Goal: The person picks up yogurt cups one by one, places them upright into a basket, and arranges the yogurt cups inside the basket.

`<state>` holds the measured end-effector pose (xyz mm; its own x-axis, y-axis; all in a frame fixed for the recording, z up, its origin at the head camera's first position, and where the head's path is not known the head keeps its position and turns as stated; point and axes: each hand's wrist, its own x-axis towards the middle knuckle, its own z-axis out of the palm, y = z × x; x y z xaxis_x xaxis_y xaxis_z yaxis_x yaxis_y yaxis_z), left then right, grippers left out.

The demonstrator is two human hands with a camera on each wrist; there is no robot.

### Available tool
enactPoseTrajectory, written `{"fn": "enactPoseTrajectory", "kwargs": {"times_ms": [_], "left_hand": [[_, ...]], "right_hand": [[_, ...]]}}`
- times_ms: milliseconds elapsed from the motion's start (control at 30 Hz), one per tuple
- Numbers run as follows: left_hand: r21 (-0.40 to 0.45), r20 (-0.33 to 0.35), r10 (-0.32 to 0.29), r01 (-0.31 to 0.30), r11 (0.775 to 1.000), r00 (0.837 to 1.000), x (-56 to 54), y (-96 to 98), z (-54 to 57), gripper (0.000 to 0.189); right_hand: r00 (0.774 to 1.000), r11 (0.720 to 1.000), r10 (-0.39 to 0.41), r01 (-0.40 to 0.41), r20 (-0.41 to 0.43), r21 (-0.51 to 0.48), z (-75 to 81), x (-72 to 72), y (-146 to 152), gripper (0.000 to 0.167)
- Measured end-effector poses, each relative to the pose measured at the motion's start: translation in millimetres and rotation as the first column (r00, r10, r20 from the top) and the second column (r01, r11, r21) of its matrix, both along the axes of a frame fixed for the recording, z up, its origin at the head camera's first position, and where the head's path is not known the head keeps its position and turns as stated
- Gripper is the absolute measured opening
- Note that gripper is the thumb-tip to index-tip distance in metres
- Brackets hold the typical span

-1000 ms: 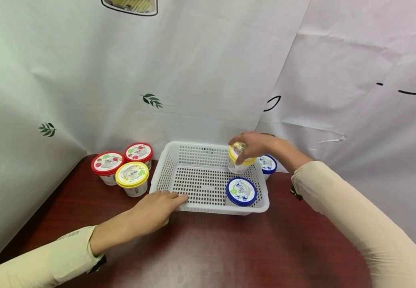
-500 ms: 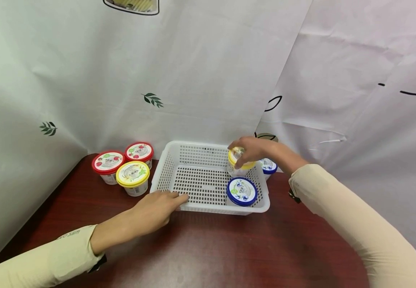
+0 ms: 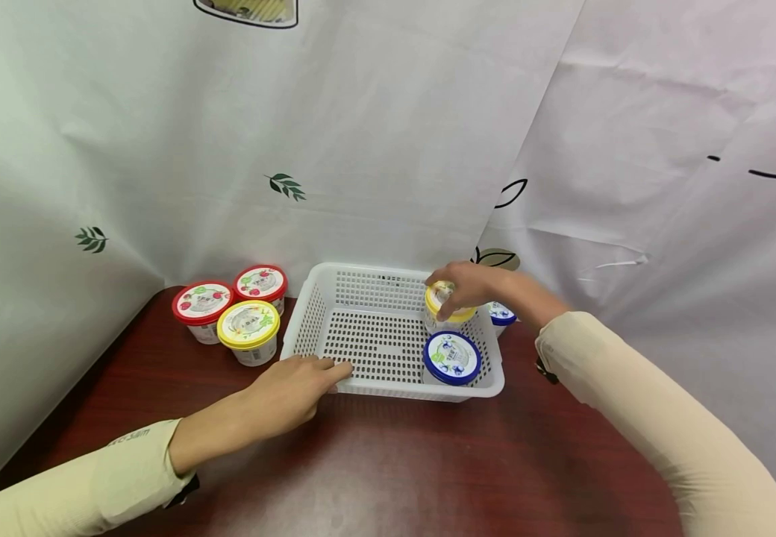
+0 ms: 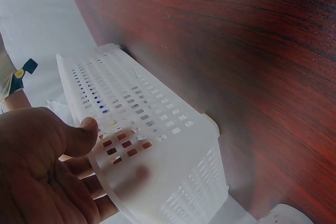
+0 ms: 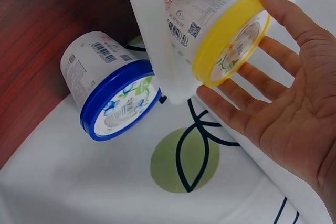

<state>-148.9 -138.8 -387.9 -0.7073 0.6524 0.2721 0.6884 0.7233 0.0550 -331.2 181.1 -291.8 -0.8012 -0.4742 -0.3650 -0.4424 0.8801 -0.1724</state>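
My right hand (image 3: 471,287) spans the lid of a yellow-lidded tub (image 3: 456,315) in the back right corner of a white plastic basket (image 3: 344,386). In the right wrist view the thumb lies at one side of the yellow lid (image 5: 231,40) and fingertips at the other. In front of it, inside the basket, sits a blue-lidded tub (image 3: 451,358). My left hand (image 3: 287,395) grips the basket's front left rim; in the left wrist view its thumb is on the near side of the basket wall (image 4: 136,177) and the fingers show through the holes.
Left of the basket stand two red-lidded tubs (image 3: 203,302) and another yellow-lidded tub (image 3: 248,332), on the dark red wooden table (image 3: 415,462). Beyond the basket's right side is a second blue-lidded tub (image 5: 113,85), partly hidden in the head view. A white printed cloth (image 3: 374,149) hangs behind.
My right hand and the yellow-lidded tub have come down a little into the basket's back right corner. The left hand and the basket have stayed put.
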Motion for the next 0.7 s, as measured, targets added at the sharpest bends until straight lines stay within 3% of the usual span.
{"fn": "enactPoseTrajectory", "kwargs": {"times_ms": [700], "left_hand": [[-0.002, 0.007, 0.001, -0.001, 1.000, 1.000, 0.2, 0.6, 0.5, 0.036]], "right_hand": [[1.000, 1.000, -0.007, 0.007, 0.012, 0.007, -16.7, -1.0, 4, 0.083]]}}
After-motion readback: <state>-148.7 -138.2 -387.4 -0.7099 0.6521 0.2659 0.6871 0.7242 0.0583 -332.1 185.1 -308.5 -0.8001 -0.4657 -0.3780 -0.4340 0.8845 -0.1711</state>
